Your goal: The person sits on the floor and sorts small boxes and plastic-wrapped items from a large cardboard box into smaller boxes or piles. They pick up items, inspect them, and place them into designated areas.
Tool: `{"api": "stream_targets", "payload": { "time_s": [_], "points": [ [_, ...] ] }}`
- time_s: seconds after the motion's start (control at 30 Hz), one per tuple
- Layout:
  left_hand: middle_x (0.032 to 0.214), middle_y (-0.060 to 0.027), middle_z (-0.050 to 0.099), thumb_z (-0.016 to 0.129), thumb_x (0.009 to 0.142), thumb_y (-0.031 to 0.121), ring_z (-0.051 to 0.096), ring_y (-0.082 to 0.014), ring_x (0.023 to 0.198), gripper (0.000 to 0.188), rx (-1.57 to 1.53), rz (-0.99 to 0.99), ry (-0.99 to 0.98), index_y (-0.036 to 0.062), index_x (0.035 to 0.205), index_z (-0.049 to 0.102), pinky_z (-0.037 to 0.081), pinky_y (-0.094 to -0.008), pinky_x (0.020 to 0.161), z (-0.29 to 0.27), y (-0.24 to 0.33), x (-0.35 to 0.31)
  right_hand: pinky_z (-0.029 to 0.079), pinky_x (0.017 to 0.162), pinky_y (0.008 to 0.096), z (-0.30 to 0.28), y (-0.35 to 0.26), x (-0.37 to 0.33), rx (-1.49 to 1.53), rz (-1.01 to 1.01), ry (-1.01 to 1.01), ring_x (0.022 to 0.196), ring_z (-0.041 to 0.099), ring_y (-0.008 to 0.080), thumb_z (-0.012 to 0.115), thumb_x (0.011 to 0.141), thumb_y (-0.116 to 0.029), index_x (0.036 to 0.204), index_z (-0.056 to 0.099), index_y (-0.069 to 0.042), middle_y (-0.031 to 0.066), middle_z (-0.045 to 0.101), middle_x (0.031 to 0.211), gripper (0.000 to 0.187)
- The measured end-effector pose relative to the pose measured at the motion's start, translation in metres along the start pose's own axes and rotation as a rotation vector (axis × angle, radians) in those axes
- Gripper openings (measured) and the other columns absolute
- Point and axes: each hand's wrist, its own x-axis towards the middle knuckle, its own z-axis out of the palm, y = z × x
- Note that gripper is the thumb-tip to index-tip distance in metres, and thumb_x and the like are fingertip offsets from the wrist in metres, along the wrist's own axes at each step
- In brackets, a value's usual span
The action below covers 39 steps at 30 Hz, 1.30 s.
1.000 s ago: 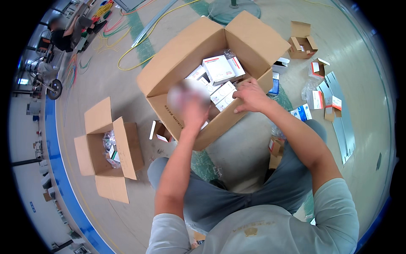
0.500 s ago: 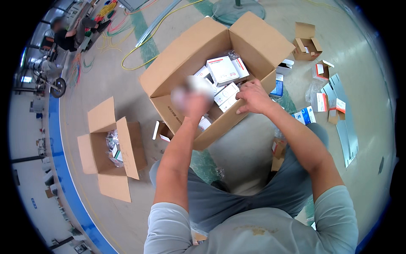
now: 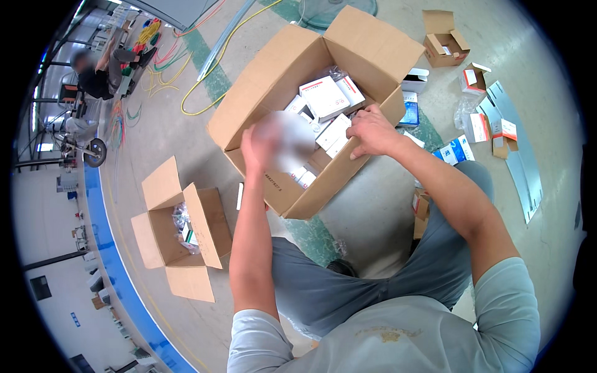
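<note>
A large open cardboard box stands on the floor in front of me, filled with several small white product boxes. My left hand is raised over the box's near side, gripping a white object that is blurred. My right hand reaches into the box from the right, its fingers resting on a small white box near the right wall. My grey trousers and pale shirt fill the lower part of the view.
A smaller open cardboard box with plastic-wrapped items sits at my left. Small cartons and loose packages lie on the floor at the right, beside a grey metal strip. Yellow cables run at the back. A person sits far left.
My left hand has lifted slightly with the white object. My right hand stays inside the large box, shifted a little to the right.
</note>
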Motion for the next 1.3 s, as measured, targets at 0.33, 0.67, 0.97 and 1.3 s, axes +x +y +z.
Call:
{"api": "stream_targets", "payload": {
  "time_s": [0.33, 0.67, 0.97, 1.3],
  "points": [
    [0.083, -0.0134, 0.074, 0.074, 0.091, 0.009, 0.071, -0.0218, 0.073, 0.055, 0.298, 0.117, 0.039, -0.0016, 0.143, 0.061, 0.056, -0.0369, 0.066, 0.027, -0.067, -0.016, 0.037, 0.106, 0.04, -0.006, -0.006, 0.0, -0.014, 0.019, -0.027, 0.111, 0.063, 0.0245, 0.088, 0.07, -0.053, 0.104, 0.081, -0.015, 0.0063, 0.074, 0.095, 0.052],
    [0.096, -0.007, 0.075, 0.06, 0.102, 0.007, 0.068, -0.0123, 0.083, 0.022, -0.116, 0.073, 0.135, -0.0029, 0.118, 0.072, 0.055, -0.0279, 0.076, -0.011, 0.008, -0.002, 0.037, 0.105, 0.0396, -0.003, -0.004, -0.001, -0.005, 0.024, -0.023, 0.111, 0.063, 0.0246, 0.089, 0.069, -0.053, 0.107, 0.082, -0.016, 0.0072, 0.075, 0.098, 0.053],
    [0.085, 0.0009, 0.064, 0.056, 0.105, 0.007, 0.052, -0.0053, 0.065, 0.022, -0.248, 0.069, 0.056, -0.0005, 0.119, 0.071, 0.043, -0.0221, 0.059, -0.001, 0.065, -0.054, 0.034, 0.109, 0.0407, -0.009, -0.01, 0.001, 0.056, 0.088, -0.058, 0.115, 0.063, 0.027, 0.079, 0.072, -0.074, 0.109, 0.081, -0.013, 0.011, 0.074, 0.104, 0.071],
    [0.081, -0.0007, 0.063, 0.057, 0.105, 0.005, 0.061, -0.0091, 0.067, 0.031, -0.444, 0.061, -0.105, 0.0002, 0.135, 0.063, 0.054, -0.0258, 0.063, 0.03, 0.073, -0.068, 0.05, 0.095, 0.0478, -0.015, -0.039, 0.009, 0.37, 0.043, 0.071, 0.1, 0.07, 0.0389, 0.08, 0.076, -0.068, 0.131, 0.065, -0.007, 0.0172, 0.075, 0.107, 0.083]
  ]
}}
